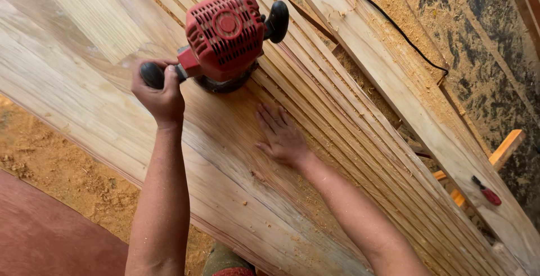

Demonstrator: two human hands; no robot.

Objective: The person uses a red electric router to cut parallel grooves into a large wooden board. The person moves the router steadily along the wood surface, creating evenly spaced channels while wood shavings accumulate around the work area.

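Observation:
A red power router (225, 34) with black knob handles stands on a wide wooden panel (101, 73). My left hand (160, 93) is closed around the router's near black knob. The other black knob (277, 21) on the far side is free. My right hand (281, 135) lies flat, fingers spread, on the panel just below the router, at the edge of a band of parallel grooves (349, 124) cut along the wood. Sawdust is scattered around my right wrist.
A black power cord (394, 25) runs from the router across a long plank (394, 79) on the right. A small red-handled tool (486, 193) lies on that plank's lower end. Sawdust covers the floor (62, 169) at left and the ground at right.

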